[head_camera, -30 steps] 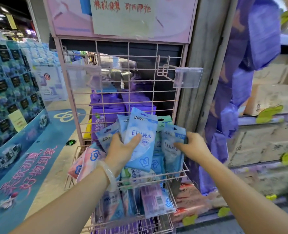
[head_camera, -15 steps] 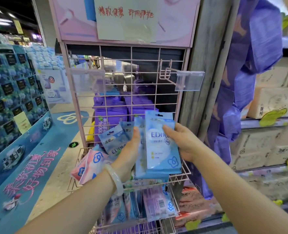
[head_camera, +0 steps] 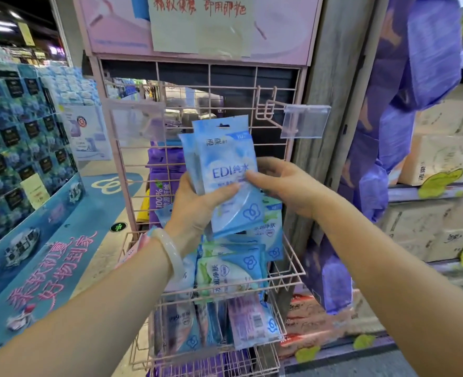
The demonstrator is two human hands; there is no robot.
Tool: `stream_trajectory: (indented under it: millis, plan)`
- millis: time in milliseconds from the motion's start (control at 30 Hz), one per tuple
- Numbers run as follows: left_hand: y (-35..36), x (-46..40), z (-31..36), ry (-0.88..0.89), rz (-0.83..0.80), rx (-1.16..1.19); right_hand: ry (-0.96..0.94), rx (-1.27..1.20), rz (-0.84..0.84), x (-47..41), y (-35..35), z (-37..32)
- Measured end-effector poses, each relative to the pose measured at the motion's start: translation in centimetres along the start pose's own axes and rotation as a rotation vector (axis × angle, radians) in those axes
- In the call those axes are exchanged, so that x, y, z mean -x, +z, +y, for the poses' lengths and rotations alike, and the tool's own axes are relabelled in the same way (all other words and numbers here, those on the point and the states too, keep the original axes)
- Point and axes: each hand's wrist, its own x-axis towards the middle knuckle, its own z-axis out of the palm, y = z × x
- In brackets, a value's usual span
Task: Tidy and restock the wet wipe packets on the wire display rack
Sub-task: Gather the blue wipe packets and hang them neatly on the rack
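A small stack of light-blue wet wipe packets [head_camera: 225,159] marked "EDI" is held upright in front of the pink wire display rack [head_camera: 293,110]. My left hand [head_camera: 197,208] grips the stack from below and behind, thumb across its front. My right hand [head_camera: 282,183] pinches the stack's right edge. Below the hands, a wire basket [head_camera: 293,273] holds more blue and green-white packets [head_camera: 230,270]. A lower basket carries several blue and pink packets [head_camera: 252,322]. An empty hook with a clear tag holder [head_camera: 303,121] juts out at upper right.
A second clear tag holder [head_camera: 135,118] sits at the rack's upper left. Purple packs [head_camera: 159,180] show behind the grid. Stacked blue boxes [head_camera: 15,148] stand on the left, purple bags [head_camera: 415,77] hang on the right, and cardboard cartons [head_camera: 442,159] fill shelves beyond.
Both hands have lifted the blue packets out of the basket and brought them together into one upright stack, now raised higher in front of the wire grid.
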Motion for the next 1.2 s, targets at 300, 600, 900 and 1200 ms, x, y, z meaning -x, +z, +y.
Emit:
stream_trajectory:
  millis: [300, 600, 900, 1200]
  plan:
    - [-3.5, 0.2, -2.3, -0.192, 0.222, 0.036, 0.502, 0.388, -0.09, 2.5, 0.3, 9.9]
    - [-4.6, 0.6, -0.4, -0.212, 0.211, 0.024, 0.409, 0.542, -0.147, 1.9, 2.0, 11.0]
    - [-7.3, 1.8, 1.4, -0.198, 0.348, 0.04, 0.24, 1.113, -0.383, -0.1, 4.8, 9.4]
    - [-8.9, 2.2, 2.0, -0.199, 0.39, 0.058, 0.132, 1.119, -0.28, 0.4, 4.7, 9.6]
